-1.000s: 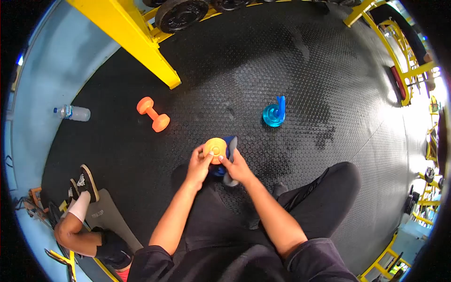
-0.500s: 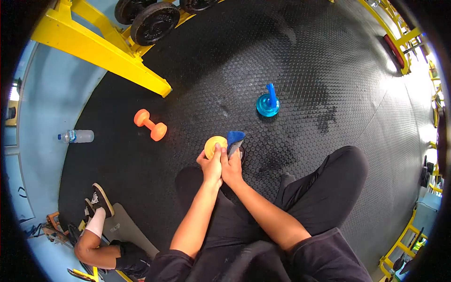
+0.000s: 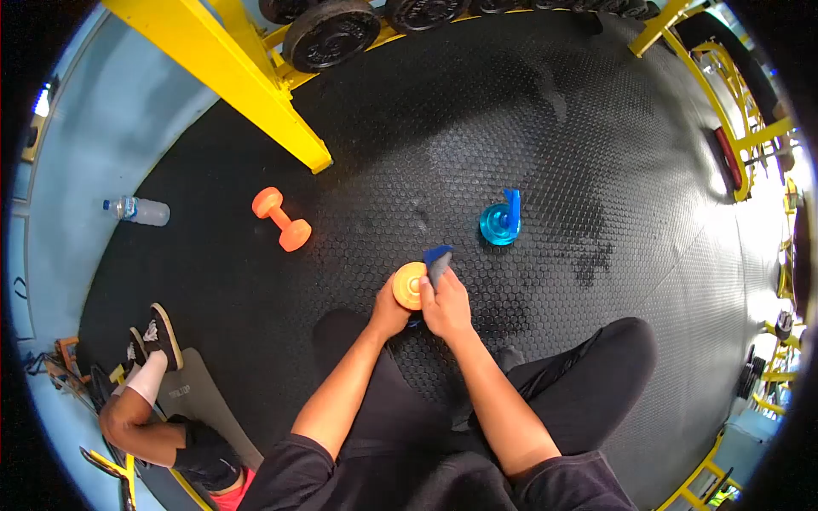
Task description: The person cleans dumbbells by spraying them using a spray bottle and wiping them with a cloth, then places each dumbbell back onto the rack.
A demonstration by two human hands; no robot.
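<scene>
My left hand [image 3: 390, 313] grips a yellow round weight [image 3: 409, 285] from its left side, with one ringed face turned up. Folded in my right hand [image 3: 447, 308] is a blue and grey cloth [image 3: 439, 262], whose upper end sticks out above the fingers. My right thumb rests against the right edge of the weight. The underside of the weight is hidden by the hands. Beyond the hands, to the right, a translucent blue bottle [image 3: 500, 224] with a blue trigger-like top stands on the floor. An orange dumbbell [image 3: 281, 220] lies to the left.
A yellow rack [image 3: 256, 102] bearing black dumbbells [image 3: 332, 40] stands at the upper left. A clear water bottle [image 3: 145, 211] lies near the blue wall. At lower left, another person's leg [image 3: 141, 400] rests by a grey mat [image 3: 200, 392]. Yellow gym frames line the right side.
My hands have moved slightly apart, and my right hand has shifted right with the cloth. More of the weight's ringed face shows. The camera view has shifted.
</scene>
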